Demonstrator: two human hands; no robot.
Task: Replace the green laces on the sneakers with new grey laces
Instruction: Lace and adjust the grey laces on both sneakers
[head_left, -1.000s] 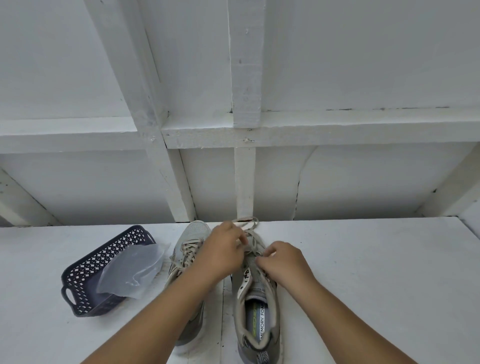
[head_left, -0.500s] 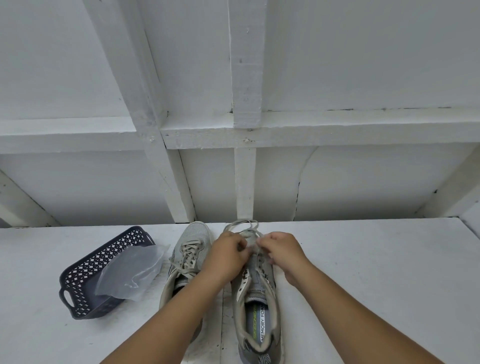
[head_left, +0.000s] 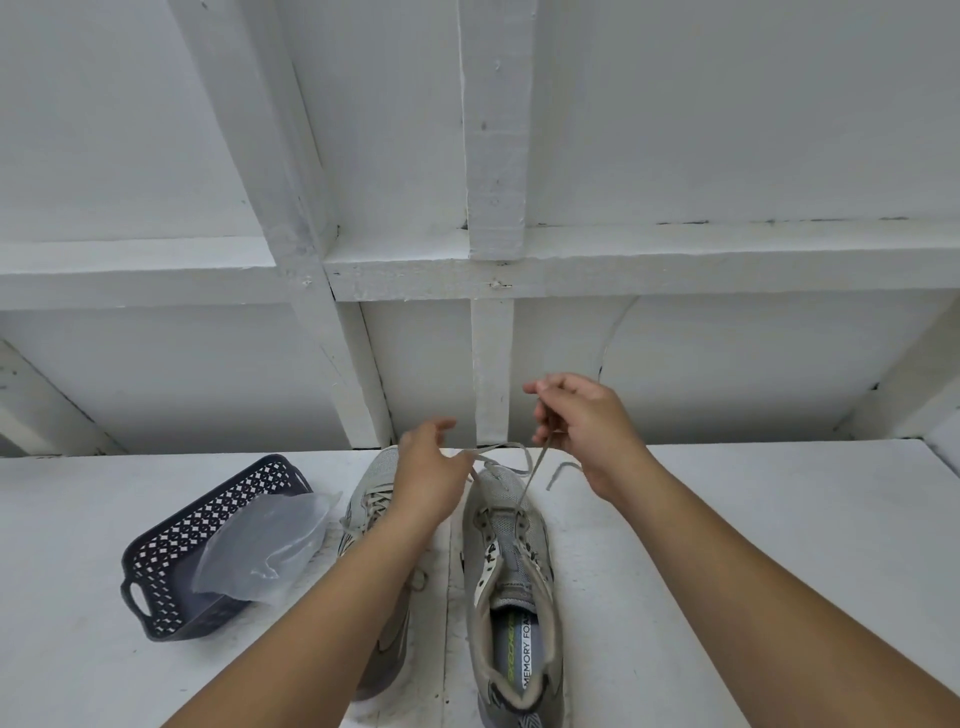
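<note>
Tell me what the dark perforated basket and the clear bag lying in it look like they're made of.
The dark perforated basket looks like moulded plastic with a matte navy finish: regular diamond cut-outs and a handle slot formed into the wall. The clear bag looks like thin, glossy plastic film: it is crinkled and translucent, with soft highlights. Its contents cannot be made out.

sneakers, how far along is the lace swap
Early. Done: the right-hand sneaker is unlaced down to its lowest eyelets. In hand: the right hand pinches the old lace and lifts it up from the toe end, with the left hand at its other strand. Left: the other sneaker is fully laced, and no grey laces are threaded yet.
</note>
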